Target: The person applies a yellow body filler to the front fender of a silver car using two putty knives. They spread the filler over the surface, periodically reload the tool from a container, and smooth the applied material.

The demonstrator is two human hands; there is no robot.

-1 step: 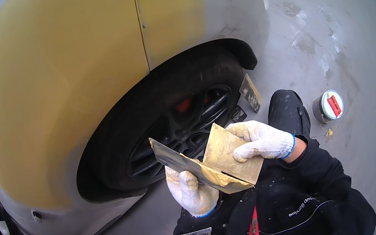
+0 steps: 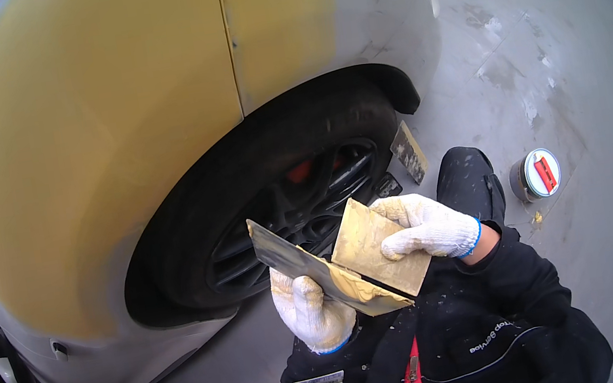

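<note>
My left hand [image 2: 312, 317], in a white knit glove, is closed on a thin dark metal plate [image 2: 282, 251], held tilted. Yellowish body filler [image 2: 358, 287] lies thick along its lower right part. In my right hand [image 2: 434, 227], also gloved, is a flat filler spreader [image 2: 373, 247] smeared with the same beige paste, thumb on its upper face. The spreader's lower left edge lies right against the filler on the plate; I cannot tell how firmly it touches. The fingers beneath both pieces are mostly hidden.
A car body panel [image 2: 96, 128] with yellow filler-coloured areas stands ahead, above a black wheel [image 2: 266, 190]. Another smeared plate [image 2: 409, 153] leans near the tyre. A round can [image 2: 540, 174] with a red tool [image 2: 545, 171] on its lid stands on the grey floor [image 2: 611, 239] at right.
The metal plate has shifted very slightly up and to the right, and the spreader has moved a little up relative to the filler. Everything else looks unchanged.
</note>
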